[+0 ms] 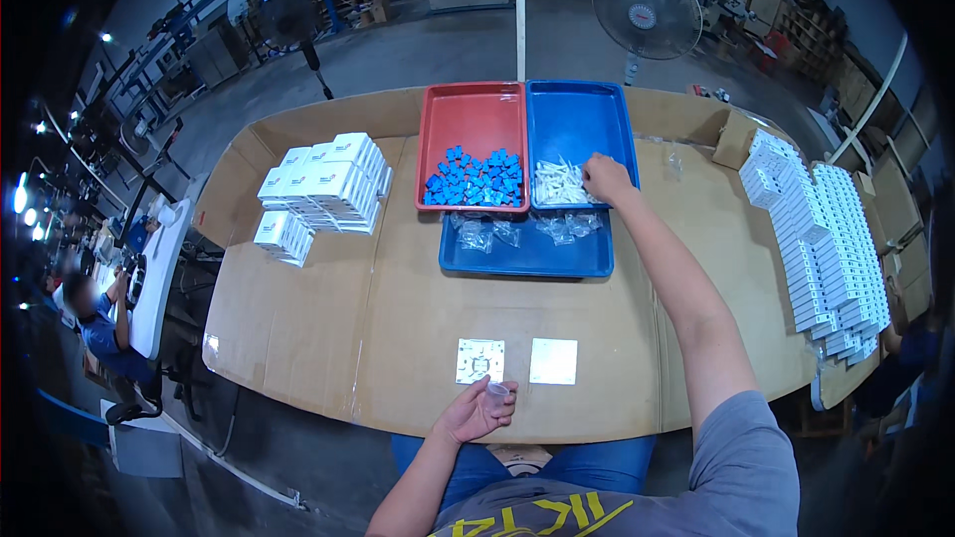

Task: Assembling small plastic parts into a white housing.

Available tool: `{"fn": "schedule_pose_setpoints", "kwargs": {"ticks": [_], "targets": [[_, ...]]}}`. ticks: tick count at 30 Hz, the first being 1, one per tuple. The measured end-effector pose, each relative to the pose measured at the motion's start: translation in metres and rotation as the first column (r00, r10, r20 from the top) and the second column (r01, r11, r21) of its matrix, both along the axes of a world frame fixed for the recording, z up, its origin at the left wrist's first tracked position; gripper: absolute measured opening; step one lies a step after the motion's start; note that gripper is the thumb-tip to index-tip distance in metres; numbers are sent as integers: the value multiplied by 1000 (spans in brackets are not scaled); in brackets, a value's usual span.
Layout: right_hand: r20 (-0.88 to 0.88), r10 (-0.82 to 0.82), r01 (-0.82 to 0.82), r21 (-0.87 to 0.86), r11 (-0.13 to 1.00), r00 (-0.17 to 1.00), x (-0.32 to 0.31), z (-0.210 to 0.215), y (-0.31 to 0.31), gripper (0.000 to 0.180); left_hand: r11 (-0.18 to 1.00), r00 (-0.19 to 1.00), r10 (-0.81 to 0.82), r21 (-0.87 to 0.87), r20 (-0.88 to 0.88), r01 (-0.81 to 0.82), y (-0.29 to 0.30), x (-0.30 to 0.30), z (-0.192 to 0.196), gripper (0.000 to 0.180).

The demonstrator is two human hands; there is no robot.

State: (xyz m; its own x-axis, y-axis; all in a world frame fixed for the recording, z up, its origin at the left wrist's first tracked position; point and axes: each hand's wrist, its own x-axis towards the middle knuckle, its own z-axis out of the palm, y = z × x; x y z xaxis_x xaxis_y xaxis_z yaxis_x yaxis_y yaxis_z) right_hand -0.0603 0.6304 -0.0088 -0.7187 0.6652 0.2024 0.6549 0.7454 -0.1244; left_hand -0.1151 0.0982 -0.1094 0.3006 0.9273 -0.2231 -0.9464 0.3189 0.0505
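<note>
My left hand [479, 412] is curled around a small clear plastic cup [496, 395] near the table's front edge. Just beyond it lies a white square plate with a printed pattern [479, 359], and to the right of that a plain white square [553, 361]. My right arm stretches far forward, and my right hand [605, 180] dips into the blue tray [579, 104] at the edge of a heap of small white pieces [559, 182]. Its fingers are bent together; what they pinch, if anything, is hidden.
A red tray [472, 104] beside it holds small blue parts [476, 181]. Under both, another blue tray [527, 262] has clear plastic bags [473, 233]. White boxes [328, 179] are stacked left, more boxes [821, 249] right. A person [99, 323] sits at another table, far left.
</note>
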Motion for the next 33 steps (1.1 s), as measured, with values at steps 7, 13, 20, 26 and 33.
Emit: {"fn": "schedule_pose_setpoints", "kwargs": {"ticks": [7,13,20,26,33], "targets": [[-149,156,-155,20,988,977,7,7,15,13,999,999,14,41,31,-15,-2,-1,-8,58],[-259,76,-172,-369,913,963,19,35,35,19,998,999,4,60,36,-6,2,0,-11,59],[-711,-298,-623,-702,345,637,50,118,-69,26,992,992,124,15,-7,-124,-18,9,-7,58],[-735,-290,-575,-666,475,613,84,104,-192,15,974,971,204,-77,-122,-214,11,18,29,53],[-556,-427,-427,-827,365,713,131,55,-313,16,993,827,99,3,-554,-117,61,28,106,57]]}}
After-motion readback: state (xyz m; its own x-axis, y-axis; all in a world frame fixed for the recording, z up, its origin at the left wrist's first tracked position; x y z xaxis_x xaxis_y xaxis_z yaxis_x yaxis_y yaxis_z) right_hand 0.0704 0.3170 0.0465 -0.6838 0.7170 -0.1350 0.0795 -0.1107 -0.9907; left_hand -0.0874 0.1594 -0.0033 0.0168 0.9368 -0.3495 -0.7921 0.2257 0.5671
